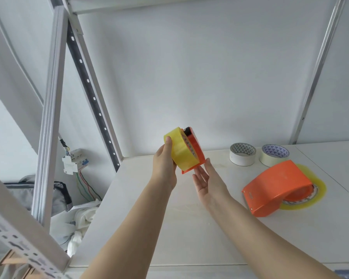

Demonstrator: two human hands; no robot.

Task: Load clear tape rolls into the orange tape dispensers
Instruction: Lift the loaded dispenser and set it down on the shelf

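Yellow glossy tape roll (pixel 182 150)

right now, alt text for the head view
The left hand holds a yellowish tape roll against an orange dispenser over a white table, open right hand below. A second dispenser, white roll and cream roll lie nearby.

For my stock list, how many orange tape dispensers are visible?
2. The raised dispenser sits against the tape roll that the left hand grips; the other dispenser lies on the table, at right.
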